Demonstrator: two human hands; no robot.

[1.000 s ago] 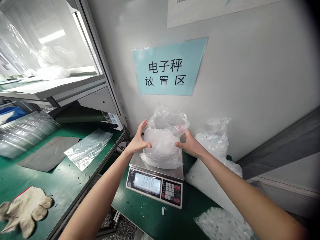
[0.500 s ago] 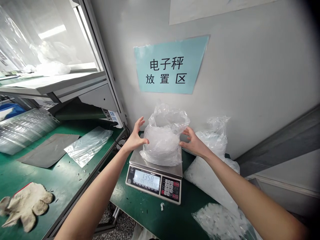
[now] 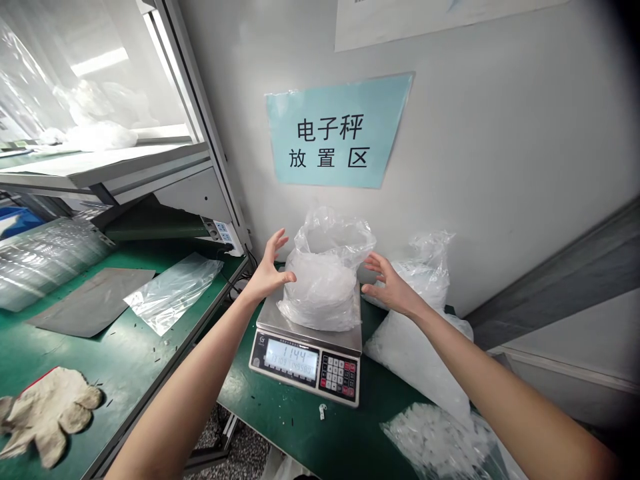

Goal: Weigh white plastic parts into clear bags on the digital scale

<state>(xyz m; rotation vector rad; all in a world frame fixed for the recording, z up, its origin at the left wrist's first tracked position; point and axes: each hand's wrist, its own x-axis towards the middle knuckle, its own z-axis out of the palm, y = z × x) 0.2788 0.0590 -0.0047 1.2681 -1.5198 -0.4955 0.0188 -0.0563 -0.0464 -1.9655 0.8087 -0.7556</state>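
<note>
A clear plastic bag (image 3: 323, 287) full of whitish contents sits upright on the steel pan of a digital scale (image 3: 306, 365), its mouth gaping at the top. My left hand (image 3: 270, 270) is open at the bag's left side, fingers spread and thumb pointing at the plastic. On the other side my right hand (image 3: 391, 283) is also open, its fingertips close to the bag; whether they brush it I cannot tell. Neither hand grips anything. The display's top line seems to read 1144.
More filled plastic bags (image 3: 415, 353) lie right of the scale, one with small white pieces (image 3: 440, 440) in front. On the left bench are a work glove (image 3: 53, 413), a flat clear bag (image 3: 173, 293) and a grey sheet (image 3: 95, 300). A blue sign (image 3: 337, 133) hangs on the wall behind.
My right hand has drawn slightly away from the bag, and its fingers are more open. The scale's top reading went from about 1358 to 1144. The view shifted a little.
</note>
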